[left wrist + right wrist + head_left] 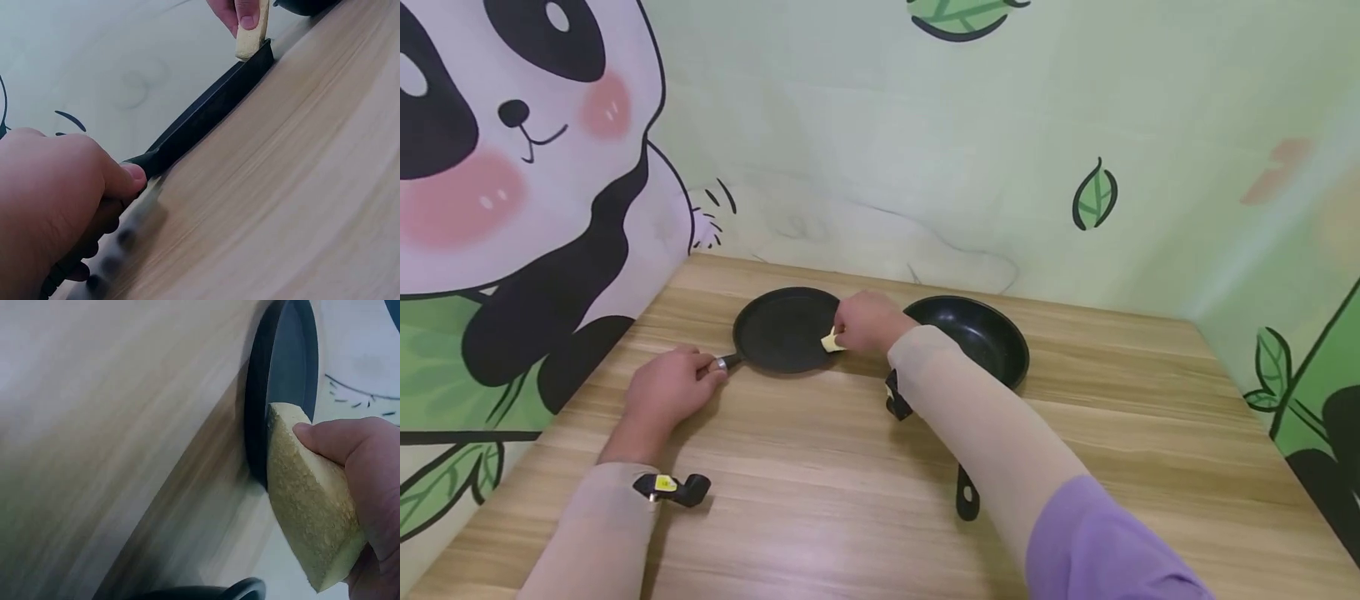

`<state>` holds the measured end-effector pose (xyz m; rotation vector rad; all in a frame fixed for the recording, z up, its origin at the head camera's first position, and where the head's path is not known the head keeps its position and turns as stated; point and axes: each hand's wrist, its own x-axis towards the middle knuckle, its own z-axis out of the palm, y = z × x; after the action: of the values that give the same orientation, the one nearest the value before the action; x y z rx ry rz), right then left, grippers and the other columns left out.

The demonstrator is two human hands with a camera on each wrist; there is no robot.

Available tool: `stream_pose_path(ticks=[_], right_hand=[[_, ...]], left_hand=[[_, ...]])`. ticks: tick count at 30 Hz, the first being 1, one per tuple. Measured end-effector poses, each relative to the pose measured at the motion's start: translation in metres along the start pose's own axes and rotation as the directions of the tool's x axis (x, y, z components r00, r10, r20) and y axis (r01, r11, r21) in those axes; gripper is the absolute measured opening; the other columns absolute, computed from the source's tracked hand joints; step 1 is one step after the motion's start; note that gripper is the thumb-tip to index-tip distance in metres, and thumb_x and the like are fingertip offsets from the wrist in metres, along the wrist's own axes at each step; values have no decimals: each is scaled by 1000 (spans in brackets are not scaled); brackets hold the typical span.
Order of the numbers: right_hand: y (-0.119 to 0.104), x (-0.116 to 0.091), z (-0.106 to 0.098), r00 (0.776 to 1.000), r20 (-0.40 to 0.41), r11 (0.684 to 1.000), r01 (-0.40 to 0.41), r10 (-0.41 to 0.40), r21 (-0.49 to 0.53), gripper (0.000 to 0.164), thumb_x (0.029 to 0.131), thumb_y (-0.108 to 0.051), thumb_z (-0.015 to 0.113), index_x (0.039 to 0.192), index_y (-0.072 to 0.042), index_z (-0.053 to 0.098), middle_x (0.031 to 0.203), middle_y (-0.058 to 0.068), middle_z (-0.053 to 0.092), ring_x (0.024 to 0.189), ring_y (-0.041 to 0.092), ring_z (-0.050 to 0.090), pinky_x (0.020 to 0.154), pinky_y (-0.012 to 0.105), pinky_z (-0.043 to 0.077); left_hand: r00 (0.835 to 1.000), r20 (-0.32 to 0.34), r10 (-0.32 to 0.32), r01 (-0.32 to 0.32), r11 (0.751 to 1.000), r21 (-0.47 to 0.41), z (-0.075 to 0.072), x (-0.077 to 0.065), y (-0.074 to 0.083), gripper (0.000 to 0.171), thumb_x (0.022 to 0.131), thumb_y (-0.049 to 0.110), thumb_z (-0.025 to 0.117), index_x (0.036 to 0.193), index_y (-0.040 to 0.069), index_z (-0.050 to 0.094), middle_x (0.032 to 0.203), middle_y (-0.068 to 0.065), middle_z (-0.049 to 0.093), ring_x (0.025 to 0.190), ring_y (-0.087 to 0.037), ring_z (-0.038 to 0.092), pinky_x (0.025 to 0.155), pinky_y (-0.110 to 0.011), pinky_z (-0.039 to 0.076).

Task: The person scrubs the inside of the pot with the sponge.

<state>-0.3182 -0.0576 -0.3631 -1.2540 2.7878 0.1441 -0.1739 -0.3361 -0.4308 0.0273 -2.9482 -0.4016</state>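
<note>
A flat black pan (786,329) with a low rim lies at the back left of the wooden table. My left hand (673,383) grips its handle (727,362), fingers wrapped round it and the thumb on top in the left wrist view. With my right hand (871,323) I pinch a pale yellow sponge (306,500) that has a rough, grainy side. One end of the sponge meets the pan's right rim, and its corner reaches over the inside of the pan. The right hand hides part of that rim in the head view.
A deeper black frying pan (992,333) stands right of the flat pan, its handle (967,496) pointing toward me under my right forearm. The wooden tabletop (820,492) meets a wall (865,150) painted with a panda and leaves.
</note>
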Motion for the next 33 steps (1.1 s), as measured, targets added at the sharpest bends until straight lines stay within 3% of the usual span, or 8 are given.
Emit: stream_pose_path(ticks=[6,14,18,27,33], right_hand=[[11,8,6,1000,16,1000,-14,15,-22,23,97,-31,61,110,-20,78,112,-6,74,103,17,66,93,34,50],[15,8,2,997,57,999,48,-49,12,21,95,-30,63,106,-20,78,110,-5,73,98,17,65,89,35,51],[11,6,-5,992,93,992,73,-82,102,19,93,-29,64,101,-19,78,104,-7,72,92,16,62,86,33,51],[-8,7,-2,977,134,947,118,-164,299,18,94,-27,64,99,-15,77,93,-5,70,83,15,57,77,28,47],[-26,3,5,983,83,922,120,-161,368,18,96,-29,66,105,-17,77,114,-2,70,98,15,60,90,31,48]], left_hand=[[1000,-26,-2,2,1000,8,4,-3,1,22,93,34,66,97,13,74,88,-6,61,75,-28,58,64,-47,46],[985,1,-170,170,985,-17,5,-3,9,31,94,39,61,111,17,74,95,-9,59,83,-32,59,64,-50,44],[980,-4,-198,198,980,-16,4,-3,11,33,94,38,63,115,15,74,94,-11,58,84,-32,57,65,-50,44],[986,0,-165,165,986,16,4,-4,7,35,95,37,62,117,12,73,96,-11,59,87,-33,59,69,-54,47],[997,-32,-69,70,997,45,6,-3,6,24,95,34,61,100,13,72,91,-8,58,78,-30,57,63,-50,46]])
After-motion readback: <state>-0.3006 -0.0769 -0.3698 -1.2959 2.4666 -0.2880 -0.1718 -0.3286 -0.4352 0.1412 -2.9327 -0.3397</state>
